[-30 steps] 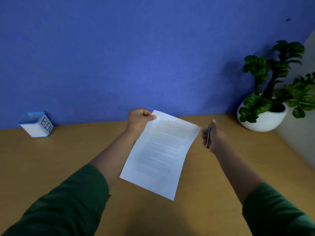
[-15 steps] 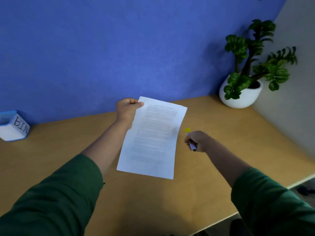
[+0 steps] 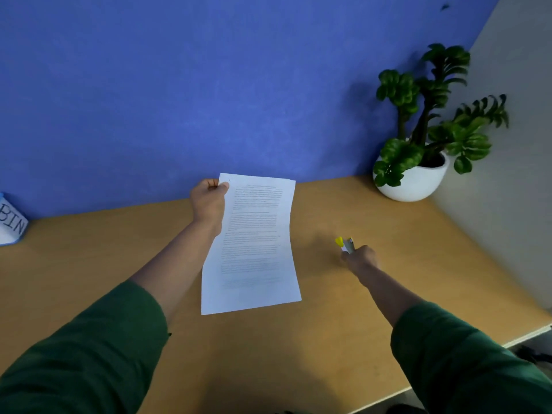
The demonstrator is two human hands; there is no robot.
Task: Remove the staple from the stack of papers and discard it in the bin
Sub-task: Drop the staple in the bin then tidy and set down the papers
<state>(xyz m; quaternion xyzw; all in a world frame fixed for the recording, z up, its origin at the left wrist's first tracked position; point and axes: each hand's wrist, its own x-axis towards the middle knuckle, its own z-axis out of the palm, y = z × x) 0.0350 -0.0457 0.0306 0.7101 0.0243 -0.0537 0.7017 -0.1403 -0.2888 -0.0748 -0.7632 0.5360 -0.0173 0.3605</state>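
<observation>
A person in green sleeves held the papers [image 3: 254, 243] clear of the desk [image 3: 313, 339], the left hand [image 3: 209, 206] pinching the stack's top left corner between thumb and curled fingers, at the desk's back edge against the blue wall. The staple itself was too small to make out, though a faint mark showed at that pinched corner. The right hand [image 3: 360, 259] was closed around the lower end of a remover [image 3: 346, 245] with yellow tips, low over the desk toward its right side and well apart from the sheets; whether the tool touched the wood could not be told. The step in hand looked like readying the tool, with the staple not yet out. The next move would likely call for bringing the tool's tip across to the held corner, the left hand keeping the sheets steady. The bin [image 3: 12, 224] stood at the far left by the back edge, partly out of view, a long reach from the papers. Bare desk lay between both hands and in front of them; a plant [image 3: 418, 162] filled the back right corner, and the front edge ran close beneath the right sleeve.
</observation>
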